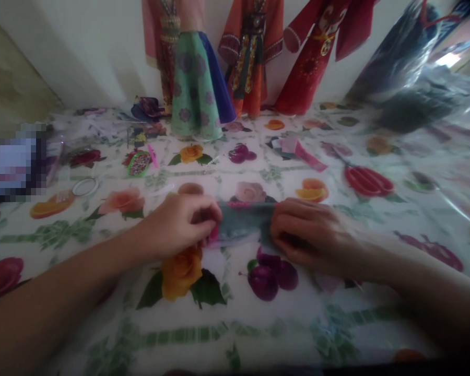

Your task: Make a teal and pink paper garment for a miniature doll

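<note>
A thin grey-green strip [241, 222], patterned with pink and pale shapes, stretches between my hands just over the flowered tablecloth [227, 292]. I cannot tell whether it is paper or cloth. My left hand [188, 219] pinches its left end between thumb and fingers, where a pink patch shows. Around the right end the fingers of my right hand [307, 230] are curled, with the fingertips partly hidden. The picture is slightly blurred.
Several doll-sized robed figures, including a green dress [191, 83] and a red gown [307, 68], stand along the wall. Red-handled scissors [368, 180] lie right, pink scraps [301, 151] behind my hands, a green-rimmed bead tray [139, 163] left. Dark plastic bags [411, 99] fill the back right.
</note>
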### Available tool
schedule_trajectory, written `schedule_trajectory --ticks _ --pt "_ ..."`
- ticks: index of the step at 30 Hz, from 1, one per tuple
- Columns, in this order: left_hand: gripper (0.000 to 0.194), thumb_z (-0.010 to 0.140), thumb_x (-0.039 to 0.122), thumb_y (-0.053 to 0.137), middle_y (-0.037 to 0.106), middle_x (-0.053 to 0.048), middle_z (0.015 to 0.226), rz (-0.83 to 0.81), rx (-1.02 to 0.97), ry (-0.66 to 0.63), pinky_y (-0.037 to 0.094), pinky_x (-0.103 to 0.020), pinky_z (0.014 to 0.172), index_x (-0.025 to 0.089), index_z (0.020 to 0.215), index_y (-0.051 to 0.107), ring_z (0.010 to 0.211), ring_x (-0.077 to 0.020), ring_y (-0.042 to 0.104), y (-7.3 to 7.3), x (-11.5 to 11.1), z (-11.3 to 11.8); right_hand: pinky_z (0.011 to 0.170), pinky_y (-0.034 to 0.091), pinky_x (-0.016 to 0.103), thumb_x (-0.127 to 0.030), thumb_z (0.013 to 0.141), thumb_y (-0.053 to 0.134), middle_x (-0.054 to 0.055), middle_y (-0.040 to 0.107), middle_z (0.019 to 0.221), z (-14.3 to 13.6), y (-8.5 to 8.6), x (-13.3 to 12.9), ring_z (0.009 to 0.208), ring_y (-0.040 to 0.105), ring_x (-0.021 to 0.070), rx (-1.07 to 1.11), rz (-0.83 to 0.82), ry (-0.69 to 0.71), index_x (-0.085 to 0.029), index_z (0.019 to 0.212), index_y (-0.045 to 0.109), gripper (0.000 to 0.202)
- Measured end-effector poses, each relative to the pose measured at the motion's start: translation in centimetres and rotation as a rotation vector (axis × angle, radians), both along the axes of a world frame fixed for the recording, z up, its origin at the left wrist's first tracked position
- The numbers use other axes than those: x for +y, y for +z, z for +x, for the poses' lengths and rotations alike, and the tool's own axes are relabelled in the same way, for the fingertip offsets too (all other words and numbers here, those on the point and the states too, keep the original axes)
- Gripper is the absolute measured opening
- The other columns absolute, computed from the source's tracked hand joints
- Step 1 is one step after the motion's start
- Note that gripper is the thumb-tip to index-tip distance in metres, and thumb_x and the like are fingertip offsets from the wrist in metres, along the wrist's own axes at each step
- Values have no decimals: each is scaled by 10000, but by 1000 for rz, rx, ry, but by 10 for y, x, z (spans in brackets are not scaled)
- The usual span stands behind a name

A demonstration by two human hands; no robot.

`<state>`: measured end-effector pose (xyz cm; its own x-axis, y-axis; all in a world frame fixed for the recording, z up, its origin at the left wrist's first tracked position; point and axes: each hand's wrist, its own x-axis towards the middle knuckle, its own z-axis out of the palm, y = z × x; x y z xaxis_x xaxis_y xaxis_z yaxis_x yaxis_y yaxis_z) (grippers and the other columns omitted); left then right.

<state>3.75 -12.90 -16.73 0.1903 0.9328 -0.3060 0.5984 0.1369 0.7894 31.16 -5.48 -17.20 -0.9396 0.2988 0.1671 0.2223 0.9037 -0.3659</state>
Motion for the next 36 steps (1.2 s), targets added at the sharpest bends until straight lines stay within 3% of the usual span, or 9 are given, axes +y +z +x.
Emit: schedule_trajectory --ticks 13,24,36 --pt "50 861 221 631 553 55 579 66 123 -9 409 -213 511 214 879 677 546 -107 553 6 -2 4 712 441 315 -143 954 508 68 584 905 -2 0 0 797 539 185 -60 -1 3 -179 875 610 135" --pt "60 857 214 614 538 60 567 118 179 -44 370 -230 506 210 857 674 519 -106 519 6 -2 7 742 452 316 -177 952 537 69 585 924 -1 4 1 817 542 179 -72 -77 1 -169 896 623 103" --pt "70 851 178 614 561 43 635 144 209 -64 385 -238 537 198 858 680 565 -107 522 9 -2 9 712 442 308 -143 951 516 68 573 908 -3 2 1 793 530 175 -72 -22 -2 -160 870 610 125"
